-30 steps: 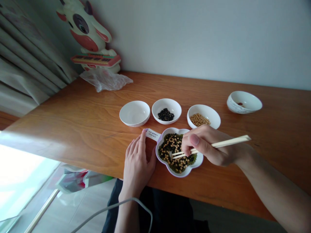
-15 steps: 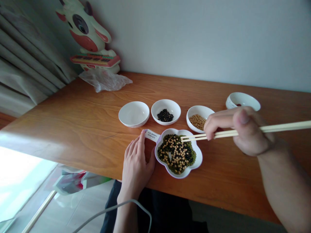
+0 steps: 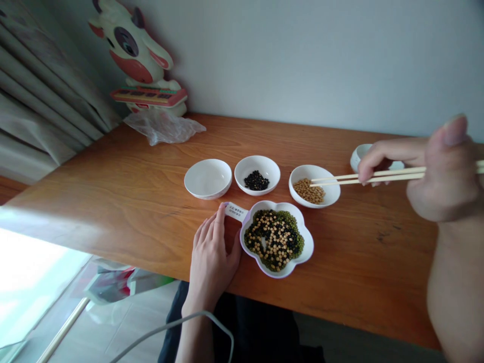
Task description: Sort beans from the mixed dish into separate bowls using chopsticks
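Observation:
My right hand (image 3: pixel 438 174) is closed around a pair of pale chopsticks (image 3: pixel 397 175). Their tips are over the soybeans (image 3: pixel 307 189) in a white bowl (image 3: pixel 331 193); I cannot tell whether a bean is between them. My left hand (image 3: pixel 212 247) lies flat on the table with fingers stretched. Its index finger touches the handle (image 3: pixel 236 212) of a flower-shaped dish (image 3: pixel 307 252), and its thumb is at the dish's side. Mixed green, black and yellow beans (image 3: pixel 278 234) fill that dish. Black beans (image 3: pixel 256 180) sit in another white bowl (image 3: pixel 242 169).
A bare white bowl (image 3: pixel 207 179) stands left of the black beans. Behind my right hand is a partly hidden white bowl (image 3: pixel 357 157). A cow toy with keyboard (image 3: pixel 149 96) and a clear plastic bag (image 3: pixel 166 128) are at the back left. A grey cable (image 3: pixel 170 325) crosses my left forearm.
My right hand has moved up and right, carrying the chopstick tips from the flower-shaped dish to the soybean bowl. My left hand has stayed in place.

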{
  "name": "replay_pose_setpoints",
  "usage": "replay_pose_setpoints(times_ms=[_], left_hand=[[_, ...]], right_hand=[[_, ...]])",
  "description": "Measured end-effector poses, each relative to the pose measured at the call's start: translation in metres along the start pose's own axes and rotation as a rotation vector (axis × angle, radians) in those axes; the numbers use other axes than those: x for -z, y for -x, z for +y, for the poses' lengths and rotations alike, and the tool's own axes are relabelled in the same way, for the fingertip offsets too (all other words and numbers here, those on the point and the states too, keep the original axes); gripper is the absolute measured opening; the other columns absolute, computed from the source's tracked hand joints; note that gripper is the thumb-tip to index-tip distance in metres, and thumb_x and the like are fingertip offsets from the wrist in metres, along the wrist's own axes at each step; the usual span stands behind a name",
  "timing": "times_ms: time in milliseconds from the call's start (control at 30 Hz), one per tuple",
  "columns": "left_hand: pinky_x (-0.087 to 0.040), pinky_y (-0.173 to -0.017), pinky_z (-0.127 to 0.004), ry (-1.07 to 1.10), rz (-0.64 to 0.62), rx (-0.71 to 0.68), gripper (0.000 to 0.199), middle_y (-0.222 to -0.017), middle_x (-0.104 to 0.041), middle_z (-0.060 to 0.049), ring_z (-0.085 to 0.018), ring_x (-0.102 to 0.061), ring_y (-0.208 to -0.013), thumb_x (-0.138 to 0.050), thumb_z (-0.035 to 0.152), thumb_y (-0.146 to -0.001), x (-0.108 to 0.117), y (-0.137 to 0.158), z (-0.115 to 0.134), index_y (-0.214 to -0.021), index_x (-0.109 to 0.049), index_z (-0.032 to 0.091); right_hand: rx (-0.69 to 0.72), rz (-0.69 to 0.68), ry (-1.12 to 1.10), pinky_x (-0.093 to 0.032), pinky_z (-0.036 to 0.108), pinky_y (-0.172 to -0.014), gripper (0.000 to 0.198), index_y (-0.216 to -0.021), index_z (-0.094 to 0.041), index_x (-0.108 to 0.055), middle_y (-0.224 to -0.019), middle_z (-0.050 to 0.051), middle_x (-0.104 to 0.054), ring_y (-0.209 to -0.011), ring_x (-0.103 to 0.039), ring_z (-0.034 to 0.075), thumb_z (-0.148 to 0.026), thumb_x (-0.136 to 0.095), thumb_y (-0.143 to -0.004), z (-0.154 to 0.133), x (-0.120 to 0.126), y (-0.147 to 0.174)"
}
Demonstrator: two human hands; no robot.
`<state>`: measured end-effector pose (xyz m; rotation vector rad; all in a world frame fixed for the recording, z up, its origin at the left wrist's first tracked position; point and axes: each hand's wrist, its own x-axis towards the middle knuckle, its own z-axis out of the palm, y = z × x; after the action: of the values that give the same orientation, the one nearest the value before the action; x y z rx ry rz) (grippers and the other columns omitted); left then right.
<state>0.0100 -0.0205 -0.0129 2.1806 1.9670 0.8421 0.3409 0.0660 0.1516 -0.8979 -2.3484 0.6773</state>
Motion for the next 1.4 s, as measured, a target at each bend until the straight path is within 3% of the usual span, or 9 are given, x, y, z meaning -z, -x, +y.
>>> replay_pose_setpoints(times_ms=[133,433,767,1400], left_hand=[[-0.047,-0.115,-0.058,0.002,0.001,-0.001,0.082,-0.148,-0.06,-0.018,-0.036,-0.058,-0.137,-0.063,0.029,-0.095,0.0,0.001,0.0,-0.167,-0.023,0.022],[-0.045,-0.118,-0.057,0.014,-0.005,0.009,0.082,-0.151,-0.059,-0.016,-0.035,-0.057,-0.139,-0.064,0.032,-0.097,0.001,0.001,0.001,-0.167,-0.023,0.022],[-0.045,-0.118,-0.055,0.02,0.001,0.013,0.077,-0.15,-0.06,-0.017,-0.034,-0.057,-0.139,-0.062,0.031,-0.098,0.002,0.001,0.002,-0.165,-0.028,0.02],[-0.044,-0.119,-0.056,0.002,-0.001,0.017,0.077,-0.149,-0.061,-0.017,-0.035,-0.055,-0.14,-0.063,0.031,-0.098,0.001,0.002,0.001,-0.165,-0.027,0.017]], right_hand=[[0.022,-0.103,-0.079,-0.045,0.032,-0.062,0.06,-0.087,-0.017,-0.074,-0.074,0.008,-0.068,-0.069,-0.062,0.019,-0.063,-0.04,-0.107,-0.017,-0.029,-0.014],[0.046,-0.281,-0.223,-0.039,0.03,-0.065,0.048,-0.086,-0.017,-0.066,-0.078,0.003,-0.065,-0.067,-0.054,0.014,-0.044,-0.036,-0.112,-0.029,-0.08,-0.022],[0.015,-0.283,-0.187,-0.036,0.029,-0.064,0.045,-0.089,-0.017,-0.067,-0.078,0.004,-0.066,-0.066,-0.053,0.014,-0.041,-0.037,-0.113,-0.021,-0.077,-0.022],[0.036,-0.332,-0.236,-0.036,0.029,-0.068,0.062,-0.089,-0.016,-0.066,-0.078,0.002,-0.061,-0.068,-0.05,0.013,-0.054,-0.023,-0.113,-0.017,-0.089,-0.023]])
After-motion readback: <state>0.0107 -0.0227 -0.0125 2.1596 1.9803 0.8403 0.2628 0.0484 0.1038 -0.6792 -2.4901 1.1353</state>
